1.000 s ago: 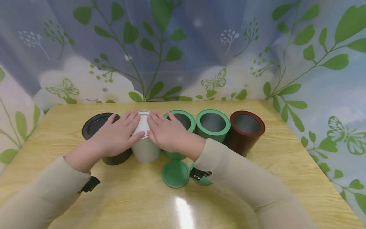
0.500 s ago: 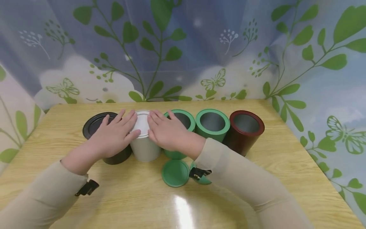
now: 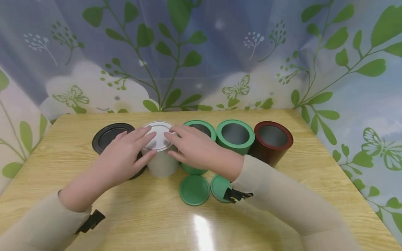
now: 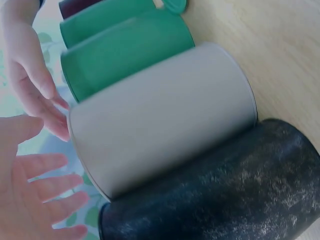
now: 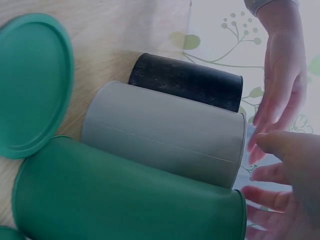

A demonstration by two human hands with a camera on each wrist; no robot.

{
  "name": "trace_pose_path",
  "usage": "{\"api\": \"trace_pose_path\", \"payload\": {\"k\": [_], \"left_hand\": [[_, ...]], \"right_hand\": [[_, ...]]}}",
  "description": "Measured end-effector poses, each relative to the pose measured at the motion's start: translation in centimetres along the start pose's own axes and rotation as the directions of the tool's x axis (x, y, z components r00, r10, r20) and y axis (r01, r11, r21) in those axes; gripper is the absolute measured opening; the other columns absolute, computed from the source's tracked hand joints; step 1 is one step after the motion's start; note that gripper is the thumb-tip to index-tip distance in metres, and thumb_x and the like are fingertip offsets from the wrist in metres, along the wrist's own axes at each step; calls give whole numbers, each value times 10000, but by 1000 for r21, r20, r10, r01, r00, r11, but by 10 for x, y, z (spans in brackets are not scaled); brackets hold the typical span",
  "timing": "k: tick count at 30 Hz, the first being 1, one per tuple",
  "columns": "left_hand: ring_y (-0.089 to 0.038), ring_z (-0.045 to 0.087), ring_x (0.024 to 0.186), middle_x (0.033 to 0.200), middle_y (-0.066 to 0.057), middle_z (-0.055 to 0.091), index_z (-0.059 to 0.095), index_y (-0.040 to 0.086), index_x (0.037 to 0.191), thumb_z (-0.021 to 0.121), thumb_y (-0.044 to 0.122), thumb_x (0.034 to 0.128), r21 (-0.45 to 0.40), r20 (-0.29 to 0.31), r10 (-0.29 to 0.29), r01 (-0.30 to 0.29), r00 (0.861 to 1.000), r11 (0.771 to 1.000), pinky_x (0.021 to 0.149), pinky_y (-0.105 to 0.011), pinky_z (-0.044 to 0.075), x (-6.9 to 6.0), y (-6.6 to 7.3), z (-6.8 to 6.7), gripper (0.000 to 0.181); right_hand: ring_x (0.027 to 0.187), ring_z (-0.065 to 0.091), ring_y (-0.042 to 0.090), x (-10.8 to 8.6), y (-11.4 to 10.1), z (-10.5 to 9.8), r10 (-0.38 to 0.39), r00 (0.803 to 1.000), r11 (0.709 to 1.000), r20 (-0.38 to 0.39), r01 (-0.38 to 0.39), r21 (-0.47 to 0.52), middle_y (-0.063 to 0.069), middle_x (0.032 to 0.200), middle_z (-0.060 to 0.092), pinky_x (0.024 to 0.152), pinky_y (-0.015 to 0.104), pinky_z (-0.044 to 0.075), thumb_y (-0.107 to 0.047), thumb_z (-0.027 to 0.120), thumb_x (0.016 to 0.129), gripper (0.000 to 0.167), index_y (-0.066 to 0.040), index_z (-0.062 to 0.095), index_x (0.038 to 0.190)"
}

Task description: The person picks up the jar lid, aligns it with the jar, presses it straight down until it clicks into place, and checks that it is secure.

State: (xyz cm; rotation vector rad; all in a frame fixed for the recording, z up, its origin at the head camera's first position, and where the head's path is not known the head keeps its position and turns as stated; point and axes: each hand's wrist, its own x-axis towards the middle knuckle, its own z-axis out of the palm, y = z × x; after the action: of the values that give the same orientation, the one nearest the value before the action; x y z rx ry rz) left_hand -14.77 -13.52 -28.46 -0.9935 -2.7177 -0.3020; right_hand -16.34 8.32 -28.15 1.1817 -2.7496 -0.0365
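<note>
A white can [image 3: 163, 164] with a white lid [image 3: 161, 141] stands between a black can [image 4: 225, 185] and a green can [image 5: 125, 200]. My left hand [image 3: 120, 157] is over the black-lidded can and the white can's left side, fingers spread and slightly bent. From the right, my right hand [image 3: 199, 148] reaches over the near green can, its fingertips by the white lid's right edge. Neither hand grips anything. In the left wrist view, the left fingers [image 4: 60, 185] appear apart from the white can. Whether the right fingertips touch the lid is hard to tell.
A second green can [image 3: 235, 150] and a dark red can [image 3: 265, 155], both uncovered, continue the row rightward. Two green lids [image 3: 194, 190] lie on the wooden table [image 3: 150, 216] in front, one partly behind the right sleeve. A leaf-patterned curtain [image 3: 220, 52] hangs behind.
Both hands have drawn apart on the white lid, leaving more of it in sight. The left fingers have spread; the right hand and forearm have shifted right, uncovering more of the second green lid.
</note>
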Motion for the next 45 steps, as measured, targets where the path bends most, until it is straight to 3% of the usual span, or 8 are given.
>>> {"api": "trace_pose_path", "payload": {"k": [5, 11, 19, 26, 30, 33, 40, 45], "left_hand": [[-344, 552, 1101, 1254, -182, 560, 617, 2, 1197, 558, 300, 918, -9, -209, 148, -153, 967, 988, 901, -535, 412, -6, 8, 3, 412], [-334, 594, 1028, 1202, -152, 599, 651, 3, 1132, 319, 414, 999, -26, -327, 250, -273, 911, 962, 824, -490, 478, -12, 23, 9, 545], [-284, 582, 1078, 1189, -130, 608, 667, 9, 1085, 322, 371, 1004, -43, -336, 329, -363, 882, 931, 848, -440, 492, -17, 36, 23, 507], [-256, 584, 1076, 1172, -100, 615, 661, 37, 1087, 367, 343, 994, -41, -268, 387, -412, 882, 910, 861, -401, 497, -20, 44, 43, 435], [-235, 589, 1045, 1141, -91, 616, 651, 26, 1079, 492, 263, 952, -34, -223, 446, -465, 866, 885, 842, -384, 501, -20, 47, 59, 312], [-226, 592, 1032, 1134, -86, 616, 654, 25, 1062, 598, 218, 880, -30, -178, 462, -474, 869, 880, 836, -376, 501, -20, 48, 71, 271], [-239, 593, 1057, 1178, -106, 615, 654, 26, 1111, 675, 232, 837, -76, -14, 364, -364, 931, 928, 874, -380, 491, -20, 49, 89, 343], [-250, 595, 1051, 1218, -126, 588, 625, 43, 1176, 668, 268, 845, -89, 75, 298, -292, 952, 952, 857, -380, 499, -19, 48, 103, 402]], "right_hand": [[1117, 500, 212, -12, 3, 2, -82, 993, 996, -88, 83, 8, 56, 1235, 522, 945, 334, 418, -317, 555, 941, 429, -87, 531, 1302], [1107, 515, 211, -33, 4, 4, -176, 968, 983, -180, 182, 17, 58, 1219, 552, 934, 331, 429, -272, 608, 913, 405, -78, 566, 1266], [1048, 553, 195, -59, 4, 11, -251, 944, 968, -213, 251, -28, 46, 1170, 581, 907, 309, 452, -250, 661, 876, 406, -74, 591, 1236], [1027, 560, 173, -77, 8, 23, -245, 952, 969, -182, 244, -29, 32, 1160, 586, 845, 259, 482, -261, 679, 862, 401, -80, 603, 1212], [1025, 562, 168, -85, 9, 33, -222, 966, 975, -135, 220, -31, 30, 1170, 585, 814, 258, 497, -285, 677, 864, 409, -85, 607, 1214], [1035, 563, 171, -89, 8, 40, -191, 978, 982, -80, 191, -9, 34, 1174, 586, 814, 270, 502, -298, 666, 870, 414, -81, 603, 1217], [1064, 555, 188, -96, 8, 64, -120, 991, 989, 59, 114, 97, 49, 1194, 571, 816, 295, 510, -316, 650, 885, 441, -61, 580, 1238], [1099, 539, 204, -100, 8, 79, -94, 988, 989, 119, 80, 121, 61, 1234, 536, 839, 322, 508, -366, 634, 889, 499, -69, 547, 1281]]}}
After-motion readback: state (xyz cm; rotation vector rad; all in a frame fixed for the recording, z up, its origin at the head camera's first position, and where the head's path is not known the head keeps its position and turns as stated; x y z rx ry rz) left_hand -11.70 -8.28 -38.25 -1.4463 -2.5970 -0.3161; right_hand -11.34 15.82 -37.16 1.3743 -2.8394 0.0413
